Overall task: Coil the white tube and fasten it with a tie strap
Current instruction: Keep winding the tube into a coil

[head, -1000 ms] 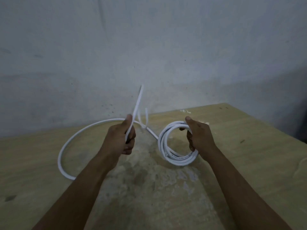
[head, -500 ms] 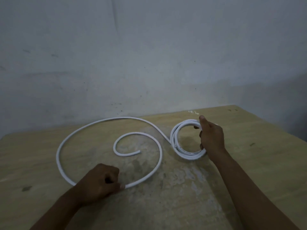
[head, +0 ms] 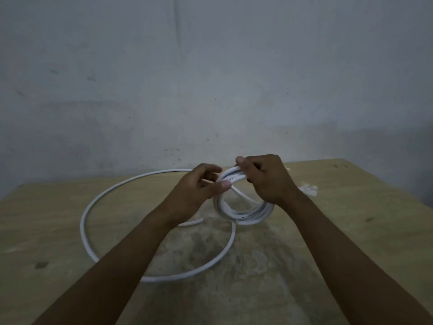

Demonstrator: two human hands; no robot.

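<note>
The white tube (head: 84, 228) lies partly wound on the wooden table. Its wound part, a small coil (head: 244, 215) of several turns, stands tilted above the table at centre right. My right hand (head: 266, 180) grips the top of this coil from above, fingers curled round the bundled turns. My left hand (head: 199, 191) is at the coil's upper left side, thumb in front and fingers behind, pinching the tube there. The rest of the tube runs off in one large loose loop to the left and front. Its free end lies under my left wrist.
The wooden table (head: 351, 242) has a worn grey patch in the middle. Small white pieces (head: 308, 188) lie near its back right edge; what they are I cannot tell. A grey wall rises right behind the table.
My left hand has left the loose loop at the table's front and come up to the coil. The coil is lifted and tilted in my right hand.
</note>
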